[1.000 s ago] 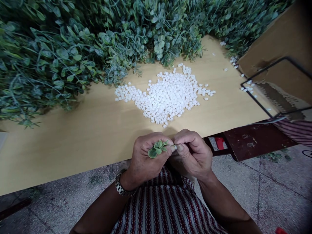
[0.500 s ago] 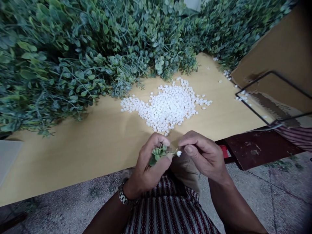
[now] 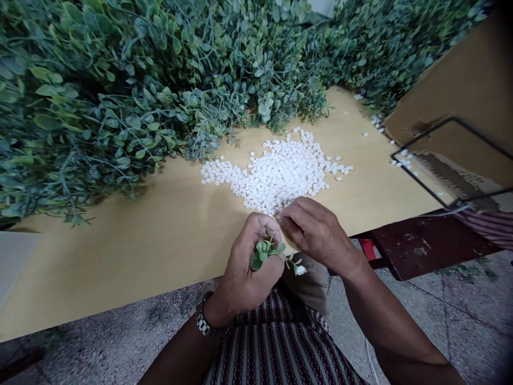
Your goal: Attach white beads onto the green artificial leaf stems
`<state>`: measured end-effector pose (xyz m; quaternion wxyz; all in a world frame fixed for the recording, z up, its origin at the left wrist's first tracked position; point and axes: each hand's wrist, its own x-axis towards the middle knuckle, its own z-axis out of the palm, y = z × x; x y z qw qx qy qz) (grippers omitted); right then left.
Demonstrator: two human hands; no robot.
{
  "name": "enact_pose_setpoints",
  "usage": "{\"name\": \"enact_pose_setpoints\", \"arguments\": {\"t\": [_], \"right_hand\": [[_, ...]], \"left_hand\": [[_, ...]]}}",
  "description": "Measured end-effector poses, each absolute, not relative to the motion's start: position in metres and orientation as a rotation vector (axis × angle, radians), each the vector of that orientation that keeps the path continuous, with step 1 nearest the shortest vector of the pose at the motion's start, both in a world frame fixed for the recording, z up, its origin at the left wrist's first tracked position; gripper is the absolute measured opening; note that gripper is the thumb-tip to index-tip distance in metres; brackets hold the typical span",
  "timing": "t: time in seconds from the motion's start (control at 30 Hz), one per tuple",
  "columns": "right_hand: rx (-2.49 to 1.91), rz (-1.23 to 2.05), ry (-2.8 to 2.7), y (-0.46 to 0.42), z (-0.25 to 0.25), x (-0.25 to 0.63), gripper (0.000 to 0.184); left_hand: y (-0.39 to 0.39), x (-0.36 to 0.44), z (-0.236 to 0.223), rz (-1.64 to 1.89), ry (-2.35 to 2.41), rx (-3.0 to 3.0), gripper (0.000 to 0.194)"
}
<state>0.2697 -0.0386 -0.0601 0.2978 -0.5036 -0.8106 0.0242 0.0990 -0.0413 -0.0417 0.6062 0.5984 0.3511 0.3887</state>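
Observation:
My left hand (image 3: 254, 267) is closed around a small green leafy sprig (image 3: 264, 251) at the table's front edge. A little white flower bud (image 3: 300, 270) hangs from the sprig's stem, to the right of my thumb. My right hand (image 3: 315, 230) reaches to the near edge of a pile of small white beads (image 3: 284, 171), with its fingertips pinched together there. Whatever lies between those fingertips is too small to make out. The two hands are close together, with the sprig below and left of the right hand.
Thick artificial greenery (image 3: 160, 80) lines the back of the wooden table (image 3: 168, 235). On the right stand a torn cardboard box (image 3: 460, 91) and a black wire frame (image 3: 425, 184), with loose beads beside them. A pale sheet (image 3: 16, 256) lies at the far left.
My right hand has moved from beside the white bud up and left to the near edge of the pile. The bud now hangs lower and clear of the fingers.

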Motion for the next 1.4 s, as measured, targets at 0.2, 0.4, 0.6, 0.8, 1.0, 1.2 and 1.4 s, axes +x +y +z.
{"name": "enact_pose_setpoints", "arguments": {"t": [0.2,0.4,0.6,0.8,1.0,1.2,1.4], "right_hand": [[-1.247,0.243,-1.848,-0.049,-0.060,0.273,0.010],[-1.017,0.692,-1.464,-0.058,-0.055,0.269,0.009],[-0.782,0.712,-1.650,-0.058,-0.043,0.261,0.015],[-0.771,0.739,-1.574,-0.063,-0.045,0.267,0.016],[-0.801,0.864,-1.485,-0.070,-0.050,0.273,0.016],[-0.866,0.765,-1.413,-0.071,-0.054,0.268,0.016],[-0.902,0.819,-1.194,-0.073,-0.063,0.268,0.012]], "left_hand": [[-0.042,0.100,-0.048,0.899,0.770,1.285,0.015],[-0.044,0.102,-0.048,0.871,0.772,1.361,0.012],[-0.042,0.107,-0.036,0.690,0.863,1.592,0.008],[-0.038,0.119,-0.024,0.550,0.907,1.795,0.012],[-0.037,0.122,-0.024,0.535,0.906,1.813,0.015],[-0.037,0.119,-0.035,0.893,0.735,1.539,0.006],[-0.041,0.121,-0.041,1.000,0.788,1.385,0.014]]}}
